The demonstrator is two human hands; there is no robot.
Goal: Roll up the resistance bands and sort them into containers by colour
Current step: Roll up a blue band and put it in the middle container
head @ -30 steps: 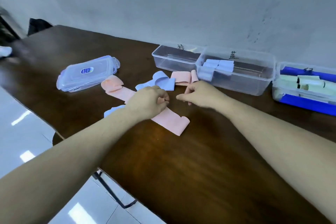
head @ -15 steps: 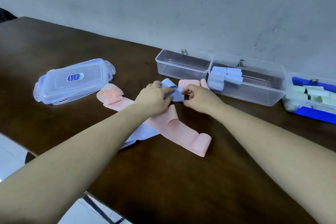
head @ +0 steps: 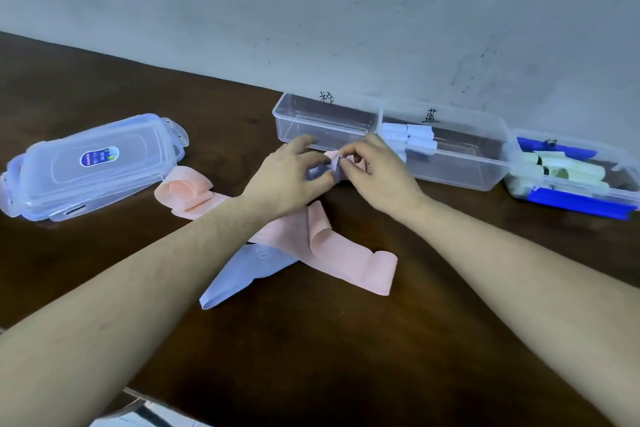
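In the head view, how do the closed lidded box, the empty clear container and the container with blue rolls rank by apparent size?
1. Closed lidded box, but it lies nearer the camera, so unsure.
2. Container with blue rolls.
3. Empty clear container.

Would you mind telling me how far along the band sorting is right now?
Done: rolled blue bands sit in the middle container, pale rolls in the right one. In hand: the left hand and right hand pinch a blue band. Left: the pink band; the pink container looks empty.
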